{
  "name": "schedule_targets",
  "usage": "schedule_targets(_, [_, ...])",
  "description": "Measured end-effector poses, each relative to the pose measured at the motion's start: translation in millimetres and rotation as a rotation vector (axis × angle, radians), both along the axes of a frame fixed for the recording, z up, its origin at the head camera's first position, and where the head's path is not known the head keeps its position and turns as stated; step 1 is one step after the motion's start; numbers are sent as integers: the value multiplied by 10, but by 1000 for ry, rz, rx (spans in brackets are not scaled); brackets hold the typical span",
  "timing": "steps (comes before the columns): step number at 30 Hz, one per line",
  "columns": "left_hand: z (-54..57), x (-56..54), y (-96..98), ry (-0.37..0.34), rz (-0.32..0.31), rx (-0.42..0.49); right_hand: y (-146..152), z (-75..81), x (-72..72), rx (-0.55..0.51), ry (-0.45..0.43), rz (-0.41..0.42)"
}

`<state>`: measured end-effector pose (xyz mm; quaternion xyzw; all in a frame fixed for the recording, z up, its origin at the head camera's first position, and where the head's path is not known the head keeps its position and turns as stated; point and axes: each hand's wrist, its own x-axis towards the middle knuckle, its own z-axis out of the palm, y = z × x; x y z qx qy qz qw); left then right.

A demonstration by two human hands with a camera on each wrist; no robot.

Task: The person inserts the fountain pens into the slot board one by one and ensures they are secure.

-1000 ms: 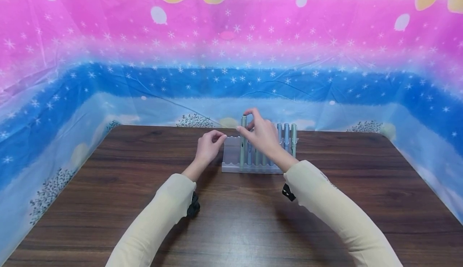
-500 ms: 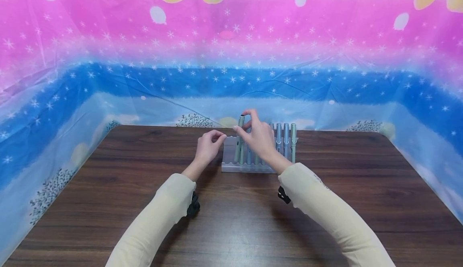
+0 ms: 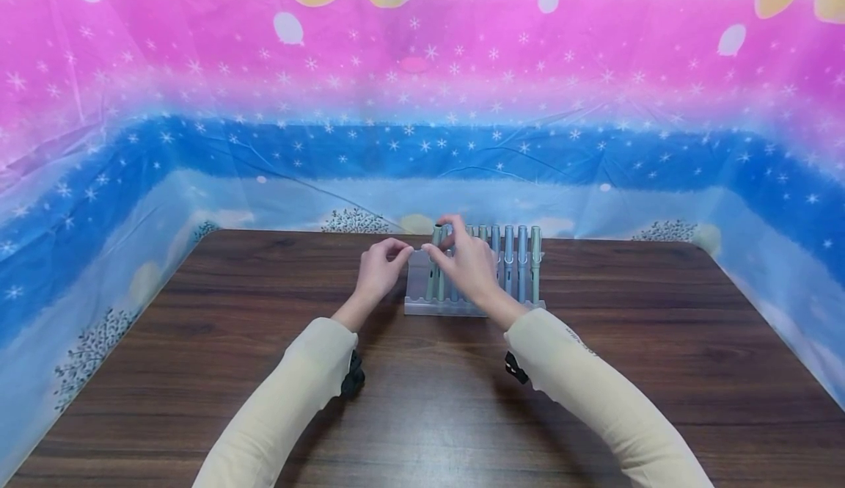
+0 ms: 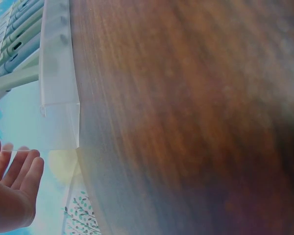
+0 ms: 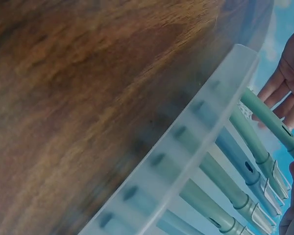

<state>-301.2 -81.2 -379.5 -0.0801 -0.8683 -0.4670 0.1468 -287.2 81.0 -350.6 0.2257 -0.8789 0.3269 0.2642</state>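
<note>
A clear pen stand (image 3: 445,307) with notched edges holds a row of leaning green and blue pens. My left hand (image 3: 378,268) pinches the stand's upper left edge, its thumb and fingers around the panel in the left wrist view. At the stand's left part, my right hand (image 3: 472,264) holds a green pen (image 5: 269,117) near its capped top. This pen stands beside another green pen (image 5: 247,134). A blue pen (image 3: 523,253) and a green pen (image 3: 536,253) are at the right end. My right hand hides several pens in the head view.
The stand is on a brown wood-grain table (image 3: 422,407), near its back edge. A pink and blue printed cloth (image 3: 422,150) hangs around the back and sides. A black strap (image 3: 355,370) shows under the left sleeve.
The right hand has moved slightly left and then down with the green pen, whose top is now level with the other pens. The left hand stays on the stand's edge.
</note>
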Motion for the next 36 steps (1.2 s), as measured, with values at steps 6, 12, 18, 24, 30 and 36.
schedule_targets(6, [2, -3, -4, 1, -3, 4, -17, -22, -12, 15, -29, 27])
schedule_targets(12, [-3, -5, -5, 3, -5, 7, -13, -28, -28, 39, -67, 54])
schedule_targets(18, [-10, -5, -6, 23, -12, 11, 29, -24, -58, 126, -100, 79])
schedule_targets(24, [-15, 1, -5, 25, -18, 13, 54, -18, -60, 172, -183, 73])
schedule_targets(30, [-11, 2, -6, 19, -16, 20, 55, 10, -72, 197, -250, 63])
schedule_targets(36, [-4, 1, -6, 10, -13, 20, 53, 20, -103, 210, -303, 63])
